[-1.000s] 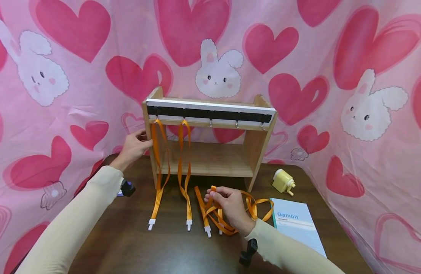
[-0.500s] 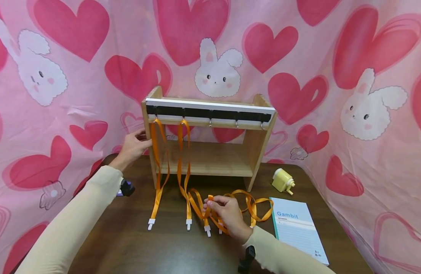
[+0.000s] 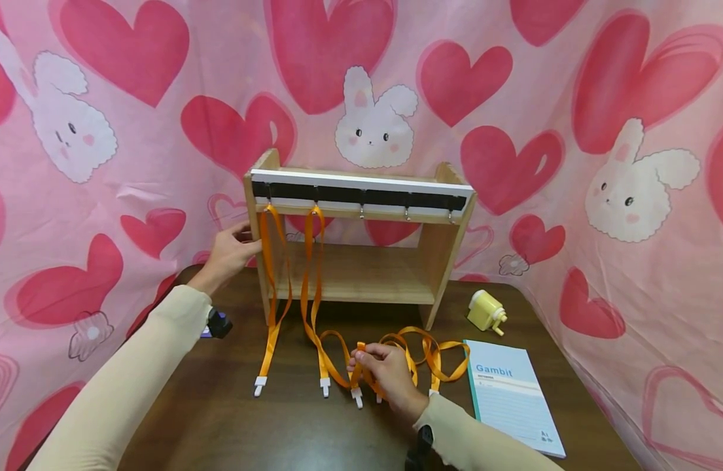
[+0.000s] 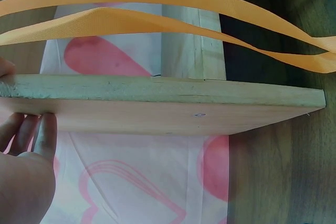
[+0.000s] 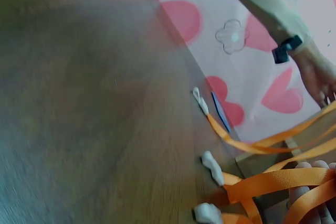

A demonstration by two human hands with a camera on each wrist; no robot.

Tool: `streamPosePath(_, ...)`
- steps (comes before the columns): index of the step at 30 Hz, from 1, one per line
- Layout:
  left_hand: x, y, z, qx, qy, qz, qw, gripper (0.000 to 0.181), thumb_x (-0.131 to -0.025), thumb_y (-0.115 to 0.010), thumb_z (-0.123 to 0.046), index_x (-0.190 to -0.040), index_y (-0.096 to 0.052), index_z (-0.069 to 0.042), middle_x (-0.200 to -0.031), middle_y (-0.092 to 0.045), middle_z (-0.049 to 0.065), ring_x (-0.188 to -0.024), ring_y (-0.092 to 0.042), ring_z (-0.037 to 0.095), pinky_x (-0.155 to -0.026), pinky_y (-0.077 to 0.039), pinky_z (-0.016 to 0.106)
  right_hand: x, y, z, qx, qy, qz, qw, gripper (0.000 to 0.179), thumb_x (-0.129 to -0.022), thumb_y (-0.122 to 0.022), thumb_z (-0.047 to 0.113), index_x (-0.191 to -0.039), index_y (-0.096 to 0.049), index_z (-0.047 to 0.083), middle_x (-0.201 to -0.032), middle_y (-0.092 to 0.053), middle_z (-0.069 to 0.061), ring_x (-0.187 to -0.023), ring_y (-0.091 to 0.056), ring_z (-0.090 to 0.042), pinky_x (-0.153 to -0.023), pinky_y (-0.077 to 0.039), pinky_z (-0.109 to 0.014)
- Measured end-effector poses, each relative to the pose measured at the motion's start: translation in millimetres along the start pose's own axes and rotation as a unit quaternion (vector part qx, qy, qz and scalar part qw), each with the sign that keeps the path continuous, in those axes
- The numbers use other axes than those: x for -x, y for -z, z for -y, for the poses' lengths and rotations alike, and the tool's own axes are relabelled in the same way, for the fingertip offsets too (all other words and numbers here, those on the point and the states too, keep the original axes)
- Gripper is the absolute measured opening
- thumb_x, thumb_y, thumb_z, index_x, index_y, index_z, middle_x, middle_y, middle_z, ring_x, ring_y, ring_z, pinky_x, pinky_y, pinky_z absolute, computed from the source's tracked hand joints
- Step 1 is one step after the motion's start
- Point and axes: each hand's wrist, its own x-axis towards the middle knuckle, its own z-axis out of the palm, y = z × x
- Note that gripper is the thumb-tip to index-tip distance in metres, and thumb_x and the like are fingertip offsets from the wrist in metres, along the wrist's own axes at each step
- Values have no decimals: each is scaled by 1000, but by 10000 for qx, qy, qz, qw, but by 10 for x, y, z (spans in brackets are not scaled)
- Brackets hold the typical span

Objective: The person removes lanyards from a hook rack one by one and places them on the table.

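Observation:
My left hand (image 3: 228, 256) holds the left side panel of a small wooden shelf (image 3: 361, 273); in the left wrist view the thumb sits on the panel's edge and the fingers (image 4: 48, 135) press its outer face. Two orange lanyards with white clips hang from the two leftmost hooks, the left lanyard (image 3: 271, 340) and the second lanyard (image 3: 306, 288). Below the shelf, my right hand (image 3: 392, 374) pinches the loop of another orange lanyard (image 3: 360, 345) between thumb and fingers. Its white clip (image 3: 357, 396) lies low near the table.
More orange lanyards (image 3: 460, 373) lie looped on the dark table (image 3: 267, 432) to the right of my right hand. A white Gambit notebook (image 3: 514, 399) and a yellow crank-handled object (image 3: 487, 311) are at the right. Along the black strip, metal hooks (image 3: 407, 212) carry nothing at the right.
My right hand has moved slightly down and left with the lanyard loop, and the strap has spread leftward in a curve against the second hanging lanyard. My left hand stays on the shelf.

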Motion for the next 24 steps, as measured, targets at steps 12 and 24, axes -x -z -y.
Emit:
streamPosePath(12, 9, 7, 4, 7, 12, 18, 10000, 59, -91, -75, -19, -143, -54, 1, -112, -63, 8, -95, -60, 5, -77, -54, 10, -163, 60, -157, 307, -36, -346, 9989, 29, -94, -70, 8, -113, -69, -14, -101, -77, -24, -89, -78, -29, -83, -62, -37)
streamPosePath(24, 11, 19, -8, 37, 35, 73, 10000, 60, -90, -75, -20, -143, -55, 1, -114, -62, 10, -95, -59, 5, -77, -54, 10, -324, 25, -297, 971, 192, -890, 9911, 24, -93, -72, 11, -112, -76, -4, -106, -77, -19, -93, -78, -26, -79, -62, -28)
